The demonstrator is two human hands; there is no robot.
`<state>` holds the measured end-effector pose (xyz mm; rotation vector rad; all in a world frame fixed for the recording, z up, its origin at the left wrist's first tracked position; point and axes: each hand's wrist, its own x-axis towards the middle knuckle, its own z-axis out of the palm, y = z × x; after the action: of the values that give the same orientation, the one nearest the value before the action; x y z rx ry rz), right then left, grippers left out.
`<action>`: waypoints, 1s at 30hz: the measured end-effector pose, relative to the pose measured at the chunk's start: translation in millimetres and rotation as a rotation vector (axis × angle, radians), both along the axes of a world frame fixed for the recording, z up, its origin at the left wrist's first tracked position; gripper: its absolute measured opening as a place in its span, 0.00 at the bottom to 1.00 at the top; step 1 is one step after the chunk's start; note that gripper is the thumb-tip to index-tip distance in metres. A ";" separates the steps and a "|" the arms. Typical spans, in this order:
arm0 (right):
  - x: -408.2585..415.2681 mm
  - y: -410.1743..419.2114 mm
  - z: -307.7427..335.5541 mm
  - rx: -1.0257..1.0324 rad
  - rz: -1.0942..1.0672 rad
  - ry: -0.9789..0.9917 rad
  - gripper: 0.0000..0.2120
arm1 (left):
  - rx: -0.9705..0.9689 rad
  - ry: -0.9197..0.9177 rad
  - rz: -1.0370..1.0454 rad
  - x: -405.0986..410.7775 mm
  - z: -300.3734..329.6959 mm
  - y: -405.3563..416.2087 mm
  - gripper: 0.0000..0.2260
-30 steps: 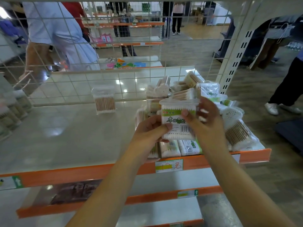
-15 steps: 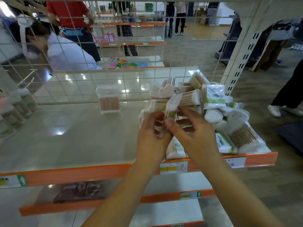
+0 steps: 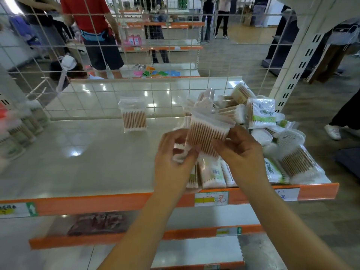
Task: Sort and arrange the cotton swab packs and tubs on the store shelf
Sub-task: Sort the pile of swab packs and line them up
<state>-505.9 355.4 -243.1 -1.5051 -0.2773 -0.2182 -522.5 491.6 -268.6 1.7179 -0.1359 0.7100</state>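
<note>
Both hands hold one clear pack of wooden cotton swabs above the front of the shelf, its plain back towards me. My left hand grips its lower left corner. My right hand pinches its right side with thumb and fingers. Behind and to the right lies a jumbled heap of swab packs and tubs, some with green labels. A single swab pack stands upright alone near the wire back.
A wire grid backs the shelf, with people standing behind it. Round swab tubs stand at the left edge. The orange shelf front carries price tags. A white upright post rises at the right. Lower shelves sit below.
The pack has been turned round in my hands: its green printed label faced me a second ago, now the plain side with the wooden sticks shows.
</note>
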 end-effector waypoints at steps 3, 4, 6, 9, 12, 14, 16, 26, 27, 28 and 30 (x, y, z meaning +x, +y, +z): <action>3.4 3.7 -1.5 0.109 0.069 0.036 0.21 | -0.157 0.132 -0.035 5.6 5.2 13.4 0.20; 4.5 5.7 -2.1 0.115 0.086 0.052 0.22 | -0.235 0.172 -0.084 7.4 6.3 17.5 0.21; 6.4 11.1 -3.4 0.062 0.127 0.068 0.22 | -0.360 0.231 -0.185 9.7 9.3 25.0 0.19; 14.6 21.4 -4.8 -0.137 0.164 0.085 0.22 | -0.279 0.268 -0.188 14.8 12.2 42.7 0.13; 30.1 28.8 -1.0 -0.404 0.113 0.034 0.21 | -0.181 0.267 -0.104 26.4 14.9 66.9 0.12; 38.7 34.1 4.7 -0.570 0.068 -0.039 0.19 | -0.136 0.245 -0.014 37.9 14.9 86.2 0.13; 43.3 39.3 9.6 -0.711 0.047 -0.125 0.19 | -0.111 0.221 0.074 50.8 11.0 106.7 0.14; 39.6 74.0 11.3 -1.183 0.115 -0.271 0.18 | -0.091 0.305 0.309 105.7 -35.1 159.9 0.15; 39.5 75.5 11.7 -1.181 0.117 -0.265 0.19 | -0.076 0.307 0.321 108.6 -37.0 161.2 0.15; 39.3 76.2 12.3 -1.181 0.117 -0.264 0.19 | -0.056 0.310 0.338 110.8 -38.3 161.9 0.15; 38.7 76.9 12.4 -1.185 0.119 -0.262 0.19 | -0.013 0.317 0.376 113.9 -40.4 162.9 0.15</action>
<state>-467.2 432.3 -230.8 -2.6200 -0.7935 -0.1538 -408.6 654.5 -308.9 1.8401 0.4207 0.6953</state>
